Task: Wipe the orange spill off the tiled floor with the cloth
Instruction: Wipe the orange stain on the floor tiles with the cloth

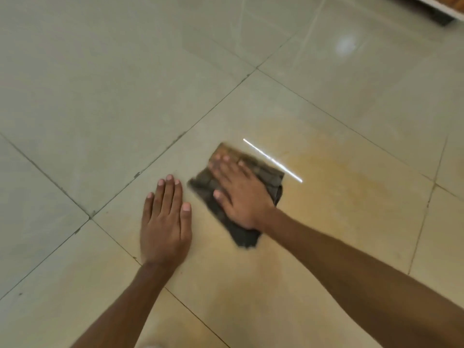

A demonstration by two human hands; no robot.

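Pressing flat, fingers together, the right hand [238,190] pins the cloth [234,194] mid-tile on the floor [100,96]; soft, probably damp. Left hand [165,222] braces, open-palmed, beside the orange spill [339,192].

I see the cloth [238,194] only in part: its middle is hidden under the right hand [238,192], edges motion-blurred, pattern unreadable. Both forearms run off the btm edge. Far up-right of the cloth, a piece of furniture [442,8] is cut by the frame corner; can't tell what it is.
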